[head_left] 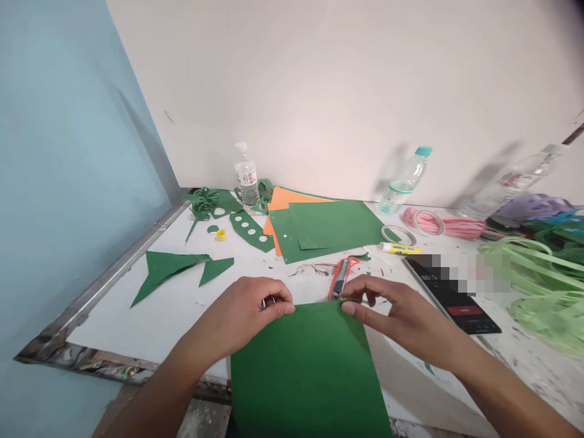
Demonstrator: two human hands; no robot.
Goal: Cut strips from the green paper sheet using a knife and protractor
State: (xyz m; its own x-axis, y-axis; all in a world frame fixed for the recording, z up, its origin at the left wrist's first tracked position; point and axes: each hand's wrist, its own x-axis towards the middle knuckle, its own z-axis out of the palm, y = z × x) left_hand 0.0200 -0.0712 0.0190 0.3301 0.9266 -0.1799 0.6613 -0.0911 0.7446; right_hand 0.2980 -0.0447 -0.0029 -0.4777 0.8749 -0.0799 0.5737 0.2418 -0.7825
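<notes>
White walls meet a pale blue one at the corner behind a scuffed white worktop strewn with paper craft. At the far left lie green triangular offcuts, then a strip punched with round holes and a small water bottle.

Nearer the camera, the left hand pinches the top left corner of a green paper sheet, fingers closed on its edge. The sheet lies at the front of the worktop and hangs over its near edge. The right hand pinches the top right corner likewise, thumb and forefinger together on the paper. Just beyond them rests a red utility knife, with a stack of green and orange sheets behind it.

By the look of it, both hands are lining up or creasing the sheet's top edge; running a fold would call for even pressure along that edge.

To the right, a phone is partly pixelated, and the pale green strips run out of frame. The sheet's lower part is cut off.
</notes>
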